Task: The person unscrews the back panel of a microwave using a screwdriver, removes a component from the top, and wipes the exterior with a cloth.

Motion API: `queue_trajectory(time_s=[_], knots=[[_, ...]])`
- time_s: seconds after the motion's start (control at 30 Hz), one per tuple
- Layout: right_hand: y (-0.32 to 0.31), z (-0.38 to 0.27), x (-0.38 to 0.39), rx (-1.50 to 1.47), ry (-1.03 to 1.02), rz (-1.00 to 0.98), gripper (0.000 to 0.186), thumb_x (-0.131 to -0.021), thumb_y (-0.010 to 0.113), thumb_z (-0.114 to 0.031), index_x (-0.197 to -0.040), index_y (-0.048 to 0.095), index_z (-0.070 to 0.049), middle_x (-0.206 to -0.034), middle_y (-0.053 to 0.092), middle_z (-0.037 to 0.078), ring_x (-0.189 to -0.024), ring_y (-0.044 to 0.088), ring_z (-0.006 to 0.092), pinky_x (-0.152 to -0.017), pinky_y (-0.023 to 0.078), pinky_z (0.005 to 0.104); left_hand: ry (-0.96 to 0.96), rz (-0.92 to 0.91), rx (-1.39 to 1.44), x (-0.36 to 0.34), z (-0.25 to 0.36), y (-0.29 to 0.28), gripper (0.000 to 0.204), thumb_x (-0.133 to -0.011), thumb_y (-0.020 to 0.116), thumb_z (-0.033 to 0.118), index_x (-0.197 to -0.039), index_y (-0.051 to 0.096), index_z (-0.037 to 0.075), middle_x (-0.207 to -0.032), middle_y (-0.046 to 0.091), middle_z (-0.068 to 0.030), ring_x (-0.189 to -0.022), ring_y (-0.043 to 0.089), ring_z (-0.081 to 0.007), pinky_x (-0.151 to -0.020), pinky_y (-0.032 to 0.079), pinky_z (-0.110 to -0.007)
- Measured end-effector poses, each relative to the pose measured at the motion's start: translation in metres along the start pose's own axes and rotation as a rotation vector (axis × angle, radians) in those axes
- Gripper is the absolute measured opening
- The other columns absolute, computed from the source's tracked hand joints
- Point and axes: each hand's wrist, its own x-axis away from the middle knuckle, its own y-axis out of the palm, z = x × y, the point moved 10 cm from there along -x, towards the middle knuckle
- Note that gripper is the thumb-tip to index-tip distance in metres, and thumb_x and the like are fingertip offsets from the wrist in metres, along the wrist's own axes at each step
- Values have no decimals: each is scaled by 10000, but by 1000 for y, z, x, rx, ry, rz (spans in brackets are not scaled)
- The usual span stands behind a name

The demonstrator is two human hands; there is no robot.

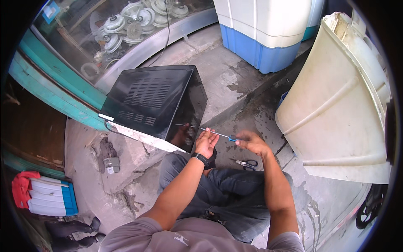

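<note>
A black box-shaped appliance (153, 98) with vent slots, which looks like a microwave oven, rests tilted in front of me on the step. Its glossy side faces my hands and mirrors them. My right hand (252, 143) is closed round the blue handle of a long screwdriver (220, 134). The thin shaft points left toward that glossy side. Near the shaft's far end, the fingers of my left hand (205, 143) pinch it, close beside the appliance. Whether the tip touches a screw cannot be made out.
Scissors (247, 164) lie on the ground by my knees. A small grey box (111, 165) sits left on cracked concrete. To the right stands a large cream plastic tub (331, 113); a white-and-blue plastic body (260, 38) is behind. White pulley-like parts (134, 21) fill a glass case.
</note>
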Motion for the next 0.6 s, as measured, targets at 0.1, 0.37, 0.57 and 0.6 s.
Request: queue_trajectory(time_s=[0.1,0.37,0.57,0.6], knots=[[1,4,-9,-22,-29,-21,391,-968,677,-341,-1207,632,-35,-874,675,61,-690,576,111,-568,459,263,-71,-116,-55,8,-8,10,219,-974,668,213,-1156,627,98,-1143,675,-91,-1009,645,-228,-955,554,-425],[9,49,-14,-162,124,-110,390,-1002,613,-370,-1224,638,-50,-888,702,65,-734,630,143,-604,502,306,-167,-218,-92,22,-21,30,257,-1042,543,306,-1200,544,104,-1247,633,-130,-1165,616,-307,-1027,479,-513],[7,137,-19,773,449,-164,434,-911,718,-357,-1232,681,-68,-1163,713,92,-1055,672,225,-860,549,378,-30,-316,-352,79,-10,29,264,-1056,527,283,-1181,546,50,-1181,627,-138,-1152,625,-283,-992,521,-458],[-1,166,-25,1295,495,-231,391,-877,762,-335,-1186,729,-97,-1166,725,63,-1054,687,210,-840,566,357,85,-357,-474,93,-4,35,270,-1060,523,273,-1184,549,35,-1162,624,-134,-1147,626,-267,-983,533,-432]])
